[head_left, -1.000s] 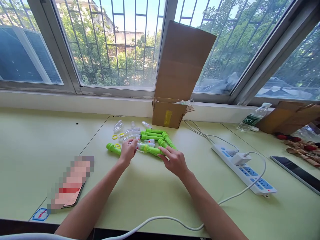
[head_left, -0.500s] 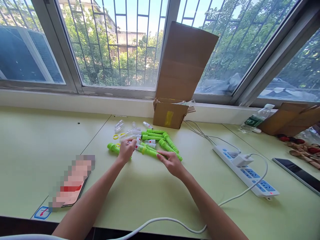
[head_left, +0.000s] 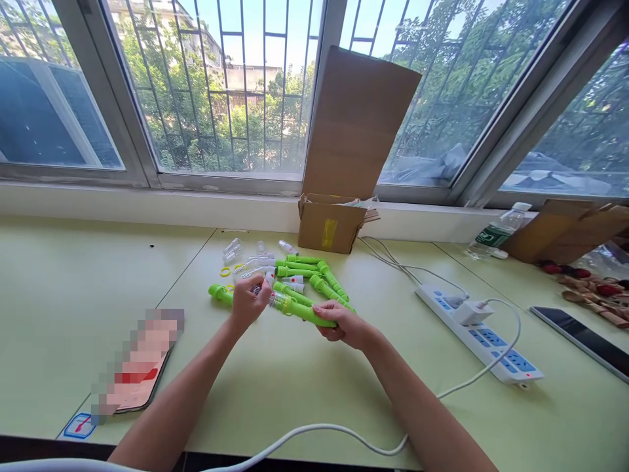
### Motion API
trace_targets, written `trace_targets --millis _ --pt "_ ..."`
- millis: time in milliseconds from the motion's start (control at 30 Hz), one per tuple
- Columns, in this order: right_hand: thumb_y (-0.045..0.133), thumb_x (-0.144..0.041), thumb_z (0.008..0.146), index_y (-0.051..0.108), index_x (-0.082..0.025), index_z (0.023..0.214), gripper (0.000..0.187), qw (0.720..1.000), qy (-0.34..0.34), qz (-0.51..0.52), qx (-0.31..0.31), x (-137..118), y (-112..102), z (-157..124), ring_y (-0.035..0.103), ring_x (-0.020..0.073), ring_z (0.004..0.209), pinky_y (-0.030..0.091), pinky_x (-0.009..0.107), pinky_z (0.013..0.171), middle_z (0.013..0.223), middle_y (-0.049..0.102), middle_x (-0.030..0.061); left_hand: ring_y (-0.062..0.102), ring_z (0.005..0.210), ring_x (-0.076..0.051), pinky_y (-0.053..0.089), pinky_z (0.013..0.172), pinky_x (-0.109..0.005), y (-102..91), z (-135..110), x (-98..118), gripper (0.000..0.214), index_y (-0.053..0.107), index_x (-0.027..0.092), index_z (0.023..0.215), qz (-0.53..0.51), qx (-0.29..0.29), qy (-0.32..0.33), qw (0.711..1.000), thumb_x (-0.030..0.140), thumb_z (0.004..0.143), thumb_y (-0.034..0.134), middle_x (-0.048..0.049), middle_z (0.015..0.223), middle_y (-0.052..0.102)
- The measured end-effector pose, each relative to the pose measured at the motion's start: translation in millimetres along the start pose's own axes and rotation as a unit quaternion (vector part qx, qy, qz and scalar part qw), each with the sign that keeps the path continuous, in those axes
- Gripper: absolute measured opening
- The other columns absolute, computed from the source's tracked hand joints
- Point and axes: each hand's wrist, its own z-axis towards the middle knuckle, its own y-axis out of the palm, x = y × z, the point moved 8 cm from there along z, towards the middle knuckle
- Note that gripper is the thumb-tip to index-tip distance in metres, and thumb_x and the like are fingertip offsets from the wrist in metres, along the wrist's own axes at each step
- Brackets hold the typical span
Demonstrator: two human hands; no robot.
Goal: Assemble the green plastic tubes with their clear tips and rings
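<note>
My right hand [head_left: 344, 325] grips the tail end of a green plastic tube [head_left: 302, 311] and holds it slanted just above the table. My left hand [head_left: 249, 301] is closed in a pinch at the tube's clear front end, on a small part I cannot make out. Behind my hands lie several more green tubes [head_left: 307, 269], small clear and white pieces [head_left: 255, 262] and yellow rings [head_left: 225, 271]. One green piece [head_left: 219, 292] lies just left of my left hand.
An open cardboard box [head_left: 331, 223] stands by the window sill. A white power strip [head_left: 484, 334] with a charger and cables lies at right, a dark tablet [head_left: 584, 341] beyond it. A phone [head_left: 135, 373] lies at left. A water bottle [head_left: 496, 233] lies near the sill.
My right hand has closed round the green tube and lifted it off the table toward me. My left hand has stayed at the tube's front end.
</note>
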Motion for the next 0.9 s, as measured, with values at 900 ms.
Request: trace_targets --millis 900 --pt "0.055 -0.034 0.088 0.060 -0.022 0.111 0.027 0.574 -0.401 -0.627 0.342 -61 24 -40 0.055 0.0124 0.060 0.035 0.024 0.053 0.070 0.061 0.0006 0.018 0.031 -0.004 0.012 0.031 -0.018 11.9 -10 -74 0.026 0.035 0.021 0.057 -0.096 0.012 -0.360 0.928 0.036 0.067 0.053 0.0093 0.037 0.027"
